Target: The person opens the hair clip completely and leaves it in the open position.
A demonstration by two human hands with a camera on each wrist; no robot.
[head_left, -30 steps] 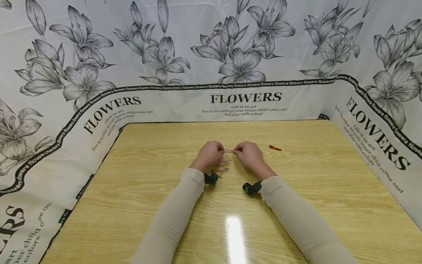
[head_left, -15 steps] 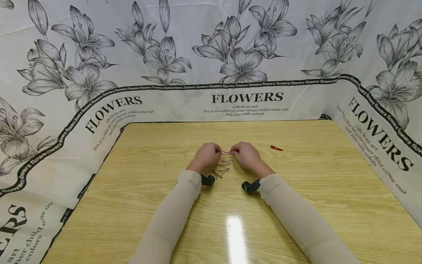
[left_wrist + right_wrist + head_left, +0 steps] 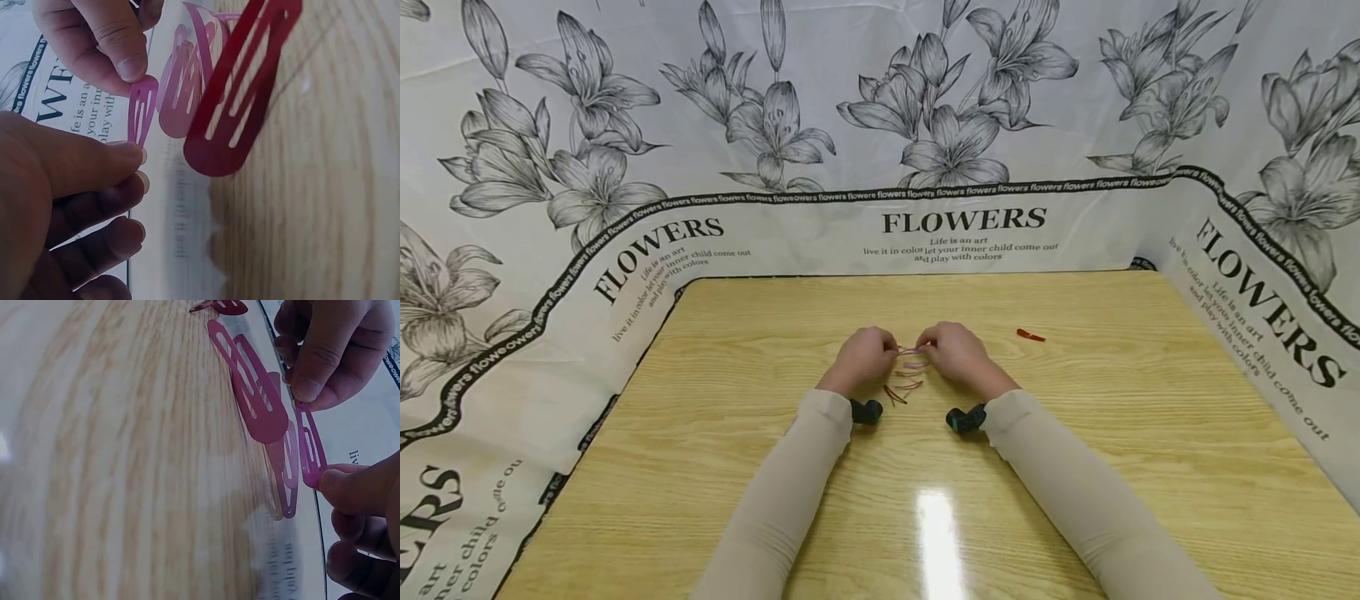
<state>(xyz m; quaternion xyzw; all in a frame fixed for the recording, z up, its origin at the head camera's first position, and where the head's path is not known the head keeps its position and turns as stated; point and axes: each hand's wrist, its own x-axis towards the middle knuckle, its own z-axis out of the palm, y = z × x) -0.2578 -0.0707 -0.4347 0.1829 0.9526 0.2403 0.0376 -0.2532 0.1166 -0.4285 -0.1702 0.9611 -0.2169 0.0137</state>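
A small bright pink snap hair clip (image 3: 143, 109) is stretched between both hands, over the far part of the table. My left hand (image 3: 861, 358) pinches its narrow end between thumb and finger. At the wide, rounded end, the thumb and finger of my right hand (image 3: 958, 354) hold it. Just nearer to the body, several other snap clips stand in a row on the wood: a dark red clip (image 3: 231, 106) nearest, then a rose clip (image 3: 256, 394) and paler pink clips (image 3: 178, 106) closer to the hands.
A separate red clip (image 3: 1030, 335) lies on the table to the right of the right hand. The wooden table (image 3: 760, 308) is bordered by a flower-printed cloth (image 3: 805, 237) at the back and sides. Each wrist wears a black camera (image 3: 867, 412).
Both hands have drifted slightly left and toward the body with the hair clip between them. The red clip nearest the left wrist shows more fully now.
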